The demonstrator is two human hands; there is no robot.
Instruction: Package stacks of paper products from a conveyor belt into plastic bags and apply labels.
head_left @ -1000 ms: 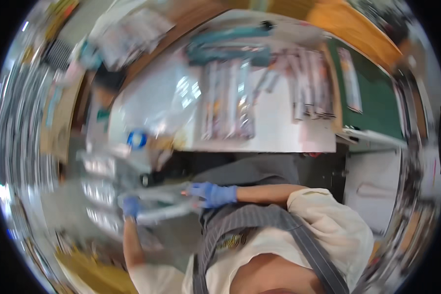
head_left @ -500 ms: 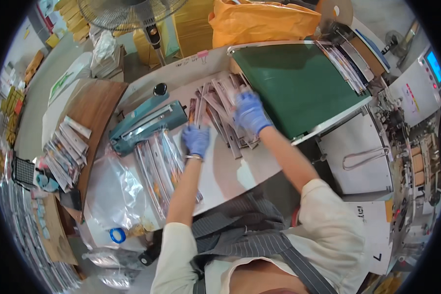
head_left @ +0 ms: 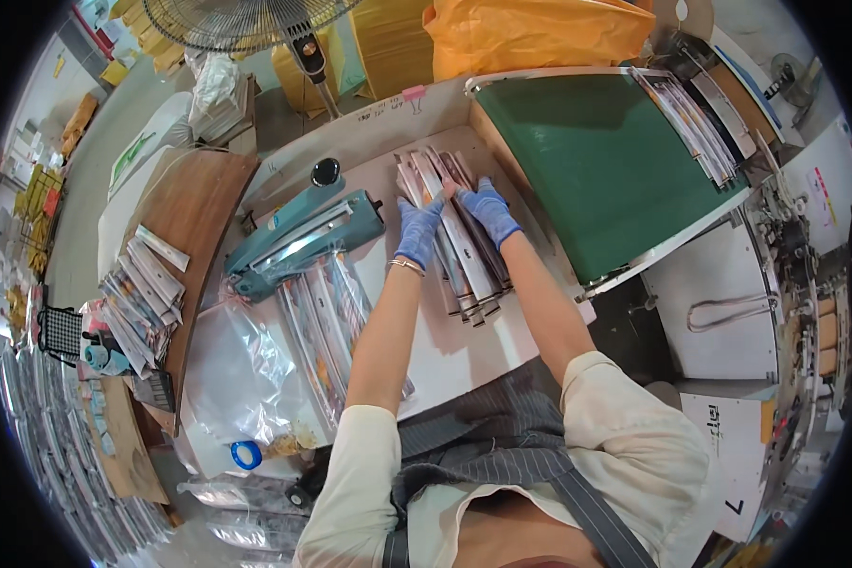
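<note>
Long, narrow printed packets lie in a loose stack (head_left: 462,251) on the white worktop, running away from me and slightly uneven at their ends. My left hand (head_left: 419,230), in a blue glove, grips the stack's left side. Opposite it, my right hand (head_left: 489,210), gloved alike, is closed on the right side. Both thumbs rest toward the top of the stack; some fingertips are hidden against the packets. Left of the stack sits a teal hand-lever heat sealer (head_left: 308,241). More packets in clear plastic (head_left: 317,327) lie in front of the sealer, beside my left forearm.
A green conveyor belt (head_left: 587,180) slopes in from the right, several packets (head_left: 691,128) at its far end. Clear plastic bags (head_left: 241,379) and a blue tape ring (head_left: 246,454) lie at the near left. A brown board (head_left: 204,189) bears packets. Behind stand a fan (head_left: 308,57) and an orange sack (head_left: 540,38).
My hands, formerly apart over scattered packets, have come together on both sides of them. The packets are now gathered into a neater, more parallel stack. The whole view has shifted slightly.
</note>
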